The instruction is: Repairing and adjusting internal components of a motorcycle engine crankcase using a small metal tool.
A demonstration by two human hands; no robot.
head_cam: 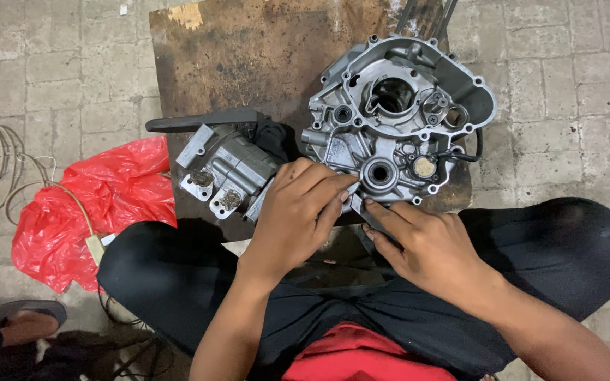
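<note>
Pinching a small grey blade [356,204], both hands, left hand [298,215] and right hand [425,247], hide the crankcase [397,120] edge.

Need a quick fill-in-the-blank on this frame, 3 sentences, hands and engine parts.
1. Both hands meet at the near edge of the silver engine case, which lies on a ____ board.
2. The left hand rests between the case and the smaller metal block, which lies to the ____ of the case.
3. The right hand pinches a small flat tool; the crumpled plastic bag is ____.

Missing: wooden; left; red
</note>
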